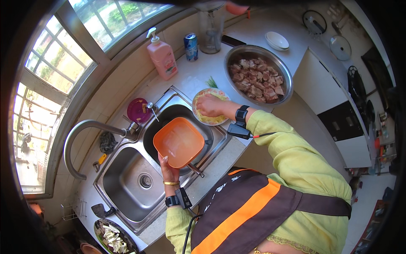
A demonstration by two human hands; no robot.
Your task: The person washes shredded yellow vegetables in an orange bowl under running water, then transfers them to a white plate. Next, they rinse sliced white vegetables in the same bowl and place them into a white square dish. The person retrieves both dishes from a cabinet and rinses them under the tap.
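Observation:
My left hand [169, 170] holds an orange square plastic bowl [179, 143] by its near-left edge, over the right basin of a steel double sink [149, 120]. The inside of the bowl looks wet. My right hand [210, 105] is on a patterned plate [224, 95] of pale yellow-green shredded food [212, 120] at the sink's corner; its fingertips are down in the shreds, and whether they grip any is hidden. Behind the plate lie some green stalks [211, 82]. A large steel basin [289, 85] of raw meat chunks [258, 79] stands to the right of the plate.
A curved faucet [73, 136] arches over the left side. Behind the sink stand a magenta bowl [134, 108], a pink pump bottle [162, 60], a blue can [191, 47] and a clear container [210, 35]. A cleaver [101, 210] and a plate of cut white pieces [97, 223] lie at lower left.

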